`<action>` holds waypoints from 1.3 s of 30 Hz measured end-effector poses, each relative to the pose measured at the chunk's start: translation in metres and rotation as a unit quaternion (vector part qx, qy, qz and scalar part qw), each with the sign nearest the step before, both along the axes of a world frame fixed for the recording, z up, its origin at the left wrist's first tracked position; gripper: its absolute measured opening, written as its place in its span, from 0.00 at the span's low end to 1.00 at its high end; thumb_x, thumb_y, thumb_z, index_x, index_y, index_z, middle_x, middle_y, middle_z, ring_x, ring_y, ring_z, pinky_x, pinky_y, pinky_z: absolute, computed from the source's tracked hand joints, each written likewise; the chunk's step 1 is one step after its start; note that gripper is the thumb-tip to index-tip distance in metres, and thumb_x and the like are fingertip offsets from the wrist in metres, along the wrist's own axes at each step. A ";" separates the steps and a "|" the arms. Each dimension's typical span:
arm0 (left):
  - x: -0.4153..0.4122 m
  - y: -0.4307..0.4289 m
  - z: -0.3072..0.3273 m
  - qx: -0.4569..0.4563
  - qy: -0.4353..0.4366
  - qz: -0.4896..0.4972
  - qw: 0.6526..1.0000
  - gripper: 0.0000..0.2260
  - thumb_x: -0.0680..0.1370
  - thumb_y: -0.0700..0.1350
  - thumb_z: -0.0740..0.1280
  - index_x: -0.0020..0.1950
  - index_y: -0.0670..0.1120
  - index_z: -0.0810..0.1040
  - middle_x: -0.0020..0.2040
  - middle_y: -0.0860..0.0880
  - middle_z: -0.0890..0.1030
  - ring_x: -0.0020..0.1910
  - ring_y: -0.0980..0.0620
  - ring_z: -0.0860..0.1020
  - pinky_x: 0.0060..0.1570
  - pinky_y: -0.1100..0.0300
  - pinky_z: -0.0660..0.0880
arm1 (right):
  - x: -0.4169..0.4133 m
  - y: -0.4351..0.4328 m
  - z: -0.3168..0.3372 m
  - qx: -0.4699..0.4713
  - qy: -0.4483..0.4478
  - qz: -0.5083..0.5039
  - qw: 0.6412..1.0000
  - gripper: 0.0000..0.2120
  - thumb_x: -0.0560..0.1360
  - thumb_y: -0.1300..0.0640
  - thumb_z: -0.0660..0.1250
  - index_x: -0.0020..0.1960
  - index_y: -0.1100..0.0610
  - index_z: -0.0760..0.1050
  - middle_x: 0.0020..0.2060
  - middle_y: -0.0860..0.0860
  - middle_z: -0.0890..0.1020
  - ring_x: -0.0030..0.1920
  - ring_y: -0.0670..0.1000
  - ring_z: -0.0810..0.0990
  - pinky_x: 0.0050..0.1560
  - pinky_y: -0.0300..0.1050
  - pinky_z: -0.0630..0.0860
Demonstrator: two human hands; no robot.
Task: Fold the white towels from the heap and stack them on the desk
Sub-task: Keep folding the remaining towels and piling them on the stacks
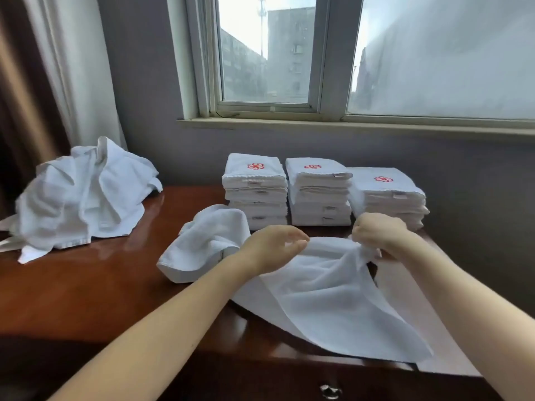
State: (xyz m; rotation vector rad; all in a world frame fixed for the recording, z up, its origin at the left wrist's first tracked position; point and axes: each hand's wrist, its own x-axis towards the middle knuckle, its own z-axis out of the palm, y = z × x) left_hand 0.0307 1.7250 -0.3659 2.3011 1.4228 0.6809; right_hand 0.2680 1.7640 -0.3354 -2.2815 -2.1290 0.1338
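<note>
Right hand [379, 235]: we see its fingers curled tight round a bunched corner of the towel [333, 290], lifting it off the desk [86, 285].
Left hand [272, 247]: fingers loosely curved at the towel's far edge; we cannot tell whether they pinch it.
Towel: near right, spread between our hands, its lower part draped over the desk's near edge.
Loose towel [208, 244]: crumpled, just left of the left hand.
Heap [84, 195]: far left on the desk, unfolded.
Stacks [318, 192]: three side by side, far centre, beneath the window [260, 53]; we see a red emblem on top of each.
</note>
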 end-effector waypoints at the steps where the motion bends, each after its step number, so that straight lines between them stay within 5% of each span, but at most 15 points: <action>1: -0.003 0.004 0.003 0.011 -0.002 0.016 1.000 0.12 0.82 0.54 0.61 0.61 0.57 0.80 0.60 0.60 0.80 0.60 0.60 0.76 0.59 0.59 0.73 | -0.003 0.000 0.001 0.029 0.002 0.005 1.000 0.11 0.74 0.57 0.58 0.49 0.54 0.78 0.50 0.52 0.81 0.49 0.57 0.77 0.51 0.49 0.71; 9: -0.059 0.019 0.006 0.088 0.027 0.158 0.983 0.13 0.81 0.45 0.60 0.62 0.54 0.80 0.62 0.54 0.78 0.61 0.52 0.76 0.59 0.58 0.72 | -0.098 -0.018 -0.015 0.002 0.221 0.204 0.954 0.14 0.75 0.55 0.60 0.53 0.60 0.80 0.51 0.56 0.84 0.53 0.57 0.81 0.57 0.54 0.78; 12: -0.089 0.014 0.000 0.091 0.122 0.155 0.976 0.16 0.81 0.42 0.57 0.64 0.55 0.77 0.64 0.54 0.77 0.63 0.50 0.75 0.57 0.65 0.67 | -0.131 -0.018 -0.022 -0.043 0.278 0.239 0.929 0.15 0.75 0.56 0.62 0.59 0.54 0.81 0.56 0.51 0.83 0.57 0.51 0.80 0.59 0.46 0.76; 16: -0.120 -0.001 -0.011 -0.011 0.216 0.179 0.960 0.21 0.82 0.47 0.52 0.75 0.61 0.63 0.68 0.50 0.76 0.67 0.42 0.71 0.62 0.47 0.71 | -0.161 -0.013 -0.032 -0.050 0.295 0.257 0.919 0.21 0.79 0.55 0.59 0.71 0.53 0.70 0.62 0.52 0.79 0.60 0.52 0.78 0.55 0.43 0.71; 17: -0.124 -0.002 -0.012 -0.010 0.217 0.178 0.960 0.21 0.83 0.48 0.52 0.75 0.62 0.63 0.66 0.50 0.77 0.63 0.43 0.74 0.59 0.47 0.73 | -0.166 -0.011 -0.034 -0.047 0.300 0.262 0.916 0.19 0.80 0.54 0.59 0.69 0.55 0.72 0.61 0.53 0.80 0.59 0.53 0.78 0.54 0.45 0.71; 19: -0.129 -0.004 -0.009 0.002 0.222 0.183 0.958 0.18 0.83 0.51 0.51 0.71 0.61 0.67 0.60 0.50 0.80 0.55 0.45 0.78 0.53 0.50 0.75 | -0.176 -0.008 -0.038 -0.033 0.310 0.278 0.908 0.14 0.80 0.52 0.59 0.51 0.59 0.80 0.47 0.55 0.82 0.46 0.55 0.79 0.48 0.50 0.73; 21: -0.136 -0.006 -0.004 0.048 0.185 0.212 0.958 0.14 0.83 0.51 0.52 0.61 0.57 0.75 0.53 0.51 0.82 0.48 0.47 0.79 0.45 0.53 0.74 | -0.184 -0.005 -0.037 -0.025 0.301 0.267 0.915 0.17 0.79 0.51 0.60 0.36 0.56 0.77 0.35 0.52 0.80 0.34 0.51 0.75 0.38 0.48 0.71; 23: -0.148 -0.008 -0.001 0.114 0.119 0.253 0.953 0.10 0.82 0.51 0.55 0.53 0.53 0.76 0.45 0.52 0.81 0.43 0.49 0.78 0.38 0.55 0.74 | -0.192 -0.003 -0.035 -0.019 0.288 0.267 0.919 0.17 0.78 0.50 0.61 0.36 0.58 0.77 0.33 0.53 0.80 0.32 0.51 0.75 0.35 0.46 0.68; 27: -0.180 -0.008 -0.003 0.083 0.088 0.323 0.938 0.12 0.82 0.51 0.58 0.64 0.53 0.74 0.58 0.51 0.77 0.55 0.49 0.77 0.49 0.55 0.74 | -0.212 0.003 -0.036 -0.008 0.321 0.272 0.907 0.16 0.77 0.48 0.64 0.60 0.56 0.76 0.51 0.53 0.82 0.50 0.53 0.80 0.51 0.48 0.75; 31: -0.209 -0.010 -0.016 -0.071 0.107 0.367 0.921 0.19 0.83 0.49 0.52 0.74 0.51 0.66 0.73 0.50 0.71 0.69 0.48 0.71 0.63 0.53 0.70 | -0.238 0.011 -0.035 -0.022 0.320 0.286 0.903 0.32 0.77 0.45 0.65 0.77 0.52 0.60 0.72 0.51 0.70 0.69 0.51 0.71 0.66 0.47 0.68; 35: -0.221 -0.016 -0.030 -0.152 0.028 0.301 0.941 0.15 0.80 0.54 0.60 0.64 0.50 0.75 0.61 0.50 0.79 0.59 0.49 0.78 0.61 0.48 0.74 | -0.269 0.020 -0.030 -0.034 0.345 0.282 0.895 0.33 0.77 0.43 0.64 0.78 0.50 0.60 0.74 0.50 0.68 0.72 0.50 0.68 0.69 0.46 0.66; 39: -0.221 -0.018 -0.038 -0.122 -0.061 0.292 0.947 0.10 0.78 0.54 0.65 0.53 0.51 0.78 0.50 0.53 0.82 0.50 0.50 0.80 0.55 0.45 0.77 | -0.290 0.024 -0.031 -0.043 0.314 0.262 0.912 0.30 0.73 0.44 0.66 0.74 0.50 0.67 0.69 0.48 0.74 0.65 0.50 0.75 0.64 0.45 0.71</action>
